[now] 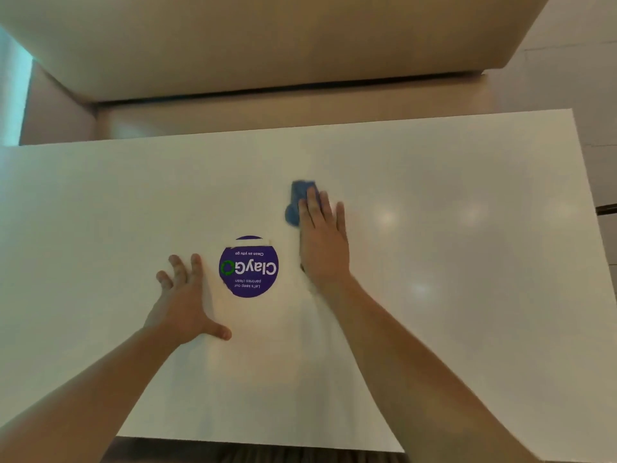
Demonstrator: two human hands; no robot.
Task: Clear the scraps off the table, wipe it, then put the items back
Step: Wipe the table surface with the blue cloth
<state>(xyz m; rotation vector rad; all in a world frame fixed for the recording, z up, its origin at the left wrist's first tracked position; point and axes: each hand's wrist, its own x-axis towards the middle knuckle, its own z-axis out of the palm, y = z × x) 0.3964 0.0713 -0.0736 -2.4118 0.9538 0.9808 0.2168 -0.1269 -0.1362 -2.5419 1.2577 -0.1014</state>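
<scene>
A small blue cloth [297, 201] lies on the white table [450, 262], a little beyond its middle. My right hand [323, 242] presses flat on the cloth with straight fingers; most of the cloth is hidden under the fingers and only its far left part shows. My left hand [187, 295] rests flat on the table to the left, fingers spread, holding nothing. Between the two hands is a round purple sticker [248, 267] with white lettering, stuck to the tabletop.
A beige padded bench [267, 38] runs along the table's far side. The table's far edge is at the top, its near edge just below my forearms, its right edge at the far right. Tiled floor [584, 78] shows at the upper right.
</scene>
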